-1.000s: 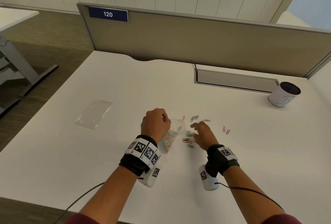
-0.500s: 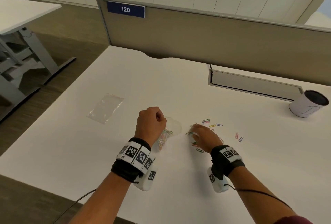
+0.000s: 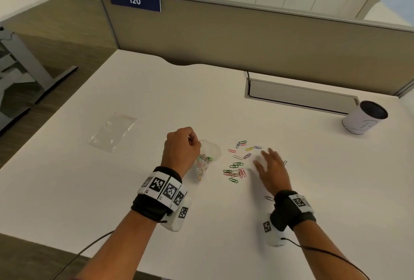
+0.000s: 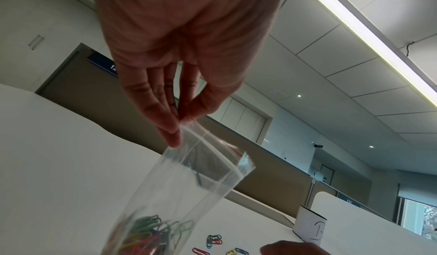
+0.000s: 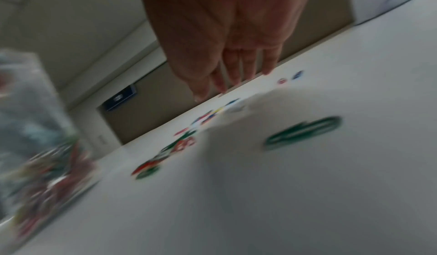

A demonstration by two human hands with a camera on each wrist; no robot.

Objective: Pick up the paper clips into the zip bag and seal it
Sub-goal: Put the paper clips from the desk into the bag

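Collection step, judged partly done: left hand point(image 3: 182, 147) pinches the open lip of the zip bag point(image 4: 189, 180), some clips already inside; right hand point(image 3: 270, 169) hovers flat, fingers spread, holding nothing. Loose paper clips point(image 3: 237, 163) lie on the desk point(image 3: 112, 190) between the hands; next move likely calls for gathering them toward the bag's mouth.

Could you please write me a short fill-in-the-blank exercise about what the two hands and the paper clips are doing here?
1. The left hand pinches the rim of the zip bag between fingers and ____.
2. The bag's mouth is ____.
3. The right hand hovers with fingers ____ over the loose paper clips on the table.
4. The number on the blue sign is ____.

Missing words: thumb; open; spread; 120
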